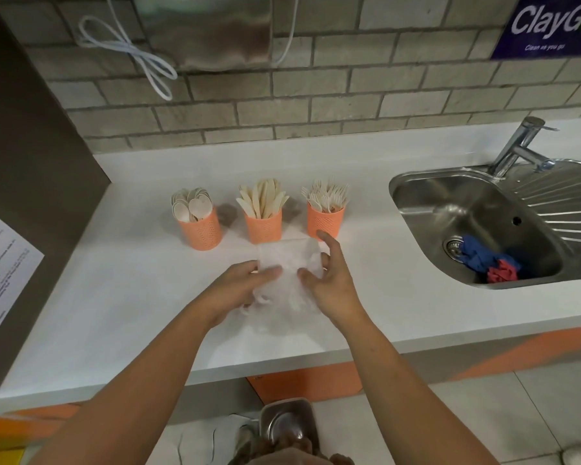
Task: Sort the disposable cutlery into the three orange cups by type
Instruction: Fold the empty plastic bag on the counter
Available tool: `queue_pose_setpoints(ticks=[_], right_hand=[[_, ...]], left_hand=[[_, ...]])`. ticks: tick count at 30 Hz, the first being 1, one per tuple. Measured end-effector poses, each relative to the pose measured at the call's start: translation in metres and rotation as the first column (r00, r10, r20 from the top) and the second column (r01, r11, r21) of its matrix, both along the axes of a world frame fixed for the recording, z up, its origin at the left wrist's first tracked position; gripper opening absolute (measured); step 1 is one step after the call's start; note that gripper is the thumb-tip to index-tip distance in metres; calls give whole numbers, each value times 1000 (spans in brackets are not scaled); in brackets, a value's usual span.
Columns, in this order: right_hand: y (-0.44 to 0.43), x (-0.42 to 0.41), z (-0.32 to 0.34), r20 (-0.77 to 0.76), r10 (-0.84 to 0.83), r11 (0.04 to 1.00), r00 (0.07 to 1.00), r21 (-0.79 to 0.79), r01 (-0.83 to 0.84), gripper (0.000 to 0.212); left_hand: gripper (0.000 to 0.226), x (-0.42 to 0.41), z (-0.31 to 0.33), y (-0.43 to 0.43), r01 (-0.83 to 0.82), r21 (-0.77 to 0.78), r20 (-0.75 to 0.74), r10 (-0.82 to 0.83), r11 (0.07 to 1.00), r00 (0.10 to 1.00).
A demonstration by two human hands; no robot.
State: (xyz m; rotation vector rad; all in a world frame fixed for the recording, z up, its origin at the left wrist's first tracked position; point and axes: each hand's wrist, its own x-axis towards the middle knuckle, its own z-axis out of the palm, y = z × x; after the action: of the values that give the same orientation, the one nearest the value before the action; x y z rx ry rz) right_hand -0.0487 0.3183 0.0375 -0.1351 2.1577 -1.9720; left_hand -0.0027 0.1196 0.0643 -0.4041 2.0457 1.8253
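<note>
There are three orange cups on the white tabletop (pixel 131 280), standing in a row. The knife cup (pixel 263 228) is in the middle, with the knives (pixel 264 196) standing up in it. The spoon cup (pixel 200 229) is just left of the knife cup and holds the spoons (pixel 195 204). The fork cup (pixel 325 219) is just right of it and holds the forks (pixel 326 196). There are too many pieces in each cup to count.

In front of the knife cup, two hands hold one crumpled white wrapper (pixel 289 263) (paper or plastic, hard to tell). The left hand (pixel 239 286) has its fingers curled around the wrapper's left side. The right hand (pixel 329 280) pinches the right side, with one finger sticking up near the fork cup.

Far right of the knife cup is one sink (pixel 450 209) with one tap (pixel 520 146). One blue cloth (pixel 480 256) and one red cloth (pixel 502 273) lie in it.

A blue sign (pixel 547 25) up on the wall is cut off. It reads "ClayG" and "Clean as you go". The writing on the paper sheet (pixel 0 263), far left of the knife cup, is too blurry to read.
</note>
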Motion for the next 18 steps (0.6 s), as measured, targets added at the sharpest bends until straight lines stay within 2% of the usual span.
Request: queue_pose_setpoints(ticks=[1, 3, 4, 6, 8, 10, 14, 18], right_hand=[[0, 0, -1, 19, 6, 1000, 1000, -17, -5, 76], [4, -3, -5, 153, 41, 995, 987, -101, -26, 78], [8, -5, -6, 235, 102, 986, 967, -154, -66, 74], [14, -4, -7, 318, 289, 947, 903, -232, -221, 52], [17, -3, -9, 305, 375, 922, 876, -222, -318, 43], [16, -2, -9, 297, 370, 923, 880, -227, -312, 42], [16, -5, -10, 349, 463, 867, 815, -368, -335, 41], [20, -6, -12, 349, 516, 811, 782, -494, -315, 40]], left_hand=[[38, 1, -2, -1, 37, -32, -24, -37, 999, 999], [35, 0, -5, -2, 43, -11, -49, -43, 999, 998], [36, 0, -5, -3, 40, 17, -53, -39, 999, 998], [34, -2, -2, -6, 35, 7, -52, -34, 999, 998], [28, -4, 0, -10, 60, -49, -26, -61, 997, 998], [27, -3, 7, -11, 95, -81, 19, -94, 992, 995], [28, -3, 8, -14, 152, -125, -1, -153, 980, 988], [40, -2, 0, -22, 138, 43, -37, -137, 989, 990]])
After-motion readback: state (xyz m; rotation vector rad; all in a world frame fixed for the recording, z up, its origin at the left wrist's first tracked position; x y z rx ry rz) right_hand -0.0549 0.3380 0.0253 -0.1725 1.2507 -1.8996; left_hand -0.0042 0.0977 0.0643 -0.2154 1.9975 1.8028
